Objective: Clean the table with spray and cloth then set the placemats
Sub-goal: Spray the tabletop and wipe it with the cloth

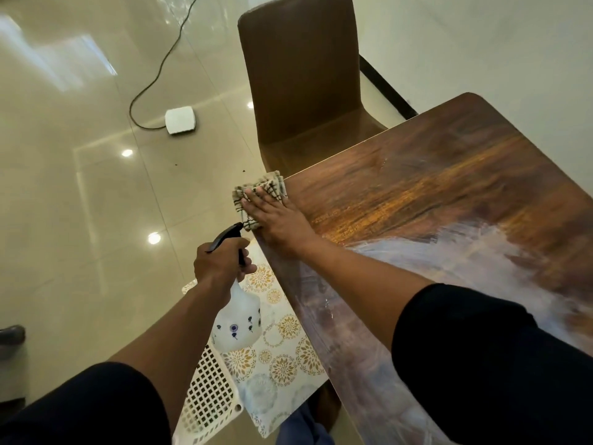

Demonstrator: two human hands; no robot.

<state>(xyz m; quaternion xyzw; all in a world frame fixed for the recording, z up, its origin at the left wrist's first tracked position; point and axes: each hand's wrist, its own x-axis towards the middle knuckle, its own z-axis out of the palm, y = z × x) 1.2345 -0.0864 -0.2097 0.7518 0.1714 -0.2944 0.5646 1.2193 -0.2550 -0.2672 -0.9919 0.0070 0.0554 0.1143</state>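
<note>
Head view, looking down along the table's left edge.

Right hand [272, 216], just left of frame centre: fingers straight and together, palm flat on the folded checked cloth [256, 197]. It pinches nothing; it presses. The cloth sits at the table [433, 175] corner and overhangs the edge toward 9 o'clock. My reading: a flat palm spreads pressure for wiping, and the overhang lets the stroke run right off the edge.

Left hand [221, 261], at about 7 o'clock from the cloth and clear of the tabletop: fingers curled round the neck of the spray bottle [236, 319], near the black trigger. The bottle body hangs below the fist, nozzle pointing toward the cloth. Probably held off the table so it stays out of the wiped area, ready for another squirt.

Placemats [282, 332], patterned with gold medallions, lie at 6 o'clock below table height on a white lattice basket [205, 393], likely parked there until the top is done. Not yet set.

Tabletop shows pale wet streaks at 4 o'clock; the far end looks drier.

A brown chair [305, 91] stands at 12 o'clock. A white box with a cord [180, 121] lies on the floor at 10 o'clock.

Hard to tell: how many mats are stacked, the bottle's fill level, and whether a finger is on the trigger. The table's right side is cut off.
</note>
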